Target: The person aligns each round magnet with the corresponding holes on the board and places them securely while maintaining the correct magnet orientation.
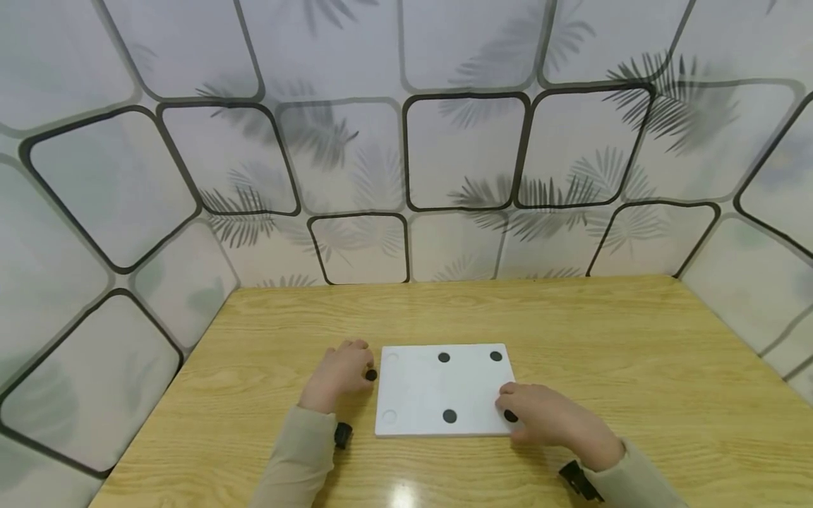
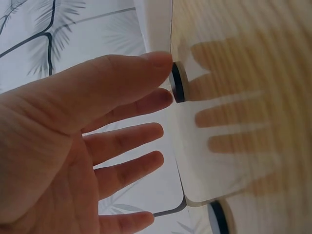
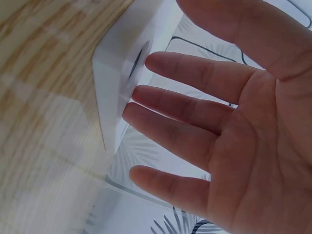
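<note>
A white board point(image 1: 425, 388) lies on the wooden table with several black discs, such as one disc point(image 1: 449, 416), in its round recesses. Two recesses on its left side hold nothing. My left hand point(image 1: 339, 370) is beside the board's left edge, thumb and index fingertips pinching a black disc point(image 2: 178, 83) close to the tabletop. The other left fingers stay extended. A second loose disc point(image 2: 218, 218) appears low in the left wrist view. My right hand point(image 1: 546, 416) reaches over the board's right edge with straight fingers, near the corner disc point(image 3: 139, 61), fingertips at the board.
The light wooden table point(image 1: 603, 331) extends around the board. A pale patterned curtain or wall covering point(image 1: 466, 155) with dark outlines and leaf prints encloses the back and sides. Dark wristbands point(image 1: 343, 435) sit at both sleeves.
</note>
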Available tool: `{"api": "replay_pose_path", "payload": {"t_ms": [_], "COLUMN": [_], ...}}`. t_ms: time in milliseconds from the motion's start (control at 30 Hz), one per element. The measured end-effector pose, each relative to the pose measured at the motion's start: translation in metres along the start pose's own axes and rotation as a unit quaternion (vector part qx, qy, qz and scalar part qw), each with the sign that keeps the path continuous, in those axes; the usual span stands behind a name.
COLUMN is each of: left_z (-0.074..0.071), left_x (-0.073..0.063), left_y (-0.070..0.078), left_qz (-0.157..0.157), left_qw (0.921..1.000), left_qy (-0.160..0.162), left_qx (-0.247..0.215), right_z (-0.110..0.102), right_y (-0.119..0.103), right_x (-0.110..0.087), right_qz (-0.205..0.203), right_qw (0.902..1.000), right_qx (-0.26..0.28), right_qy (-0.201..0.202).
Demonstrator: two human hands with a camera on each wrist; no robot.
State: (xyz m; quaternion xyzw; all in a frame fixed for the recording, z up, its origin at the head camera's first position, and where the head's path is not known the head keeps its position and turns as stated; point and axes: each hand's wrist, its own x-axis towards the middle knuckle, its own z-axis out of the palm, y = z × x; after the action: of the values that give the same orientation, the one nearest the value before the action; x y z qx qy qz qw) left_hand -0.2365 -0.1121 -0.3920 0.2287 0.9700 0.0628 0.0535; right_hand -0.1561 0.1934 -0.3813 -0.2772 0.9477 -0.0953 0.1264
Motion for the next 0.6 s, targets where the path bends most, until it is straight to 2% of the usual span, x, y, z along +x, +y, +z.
{"api": "replay_pose_path", "payload": {"t_ms": [167, 600], "left_z": [0.0002, 0.0003], "left_x": [0.0008, -0.0023], "left_y": [-0.0001, 0.0032], "left_qz": [-0.004, 0.011], "left_qw": [0.9999, 0.9999], "left_qy": [-0.012, -0.004], "left_qx": [-0.005, -0.004], "right_z": [-0.0012, 0.0002], "right_y": [-0.002, -0.0022], "right_x": [-0.0006, -0.0017], "right_qz": [0.006, 0.004], "right_qw": [1.0, 1.0], "right_qx": [0.001, 0.002], "right_qy": [-0.003, 0.001]}}
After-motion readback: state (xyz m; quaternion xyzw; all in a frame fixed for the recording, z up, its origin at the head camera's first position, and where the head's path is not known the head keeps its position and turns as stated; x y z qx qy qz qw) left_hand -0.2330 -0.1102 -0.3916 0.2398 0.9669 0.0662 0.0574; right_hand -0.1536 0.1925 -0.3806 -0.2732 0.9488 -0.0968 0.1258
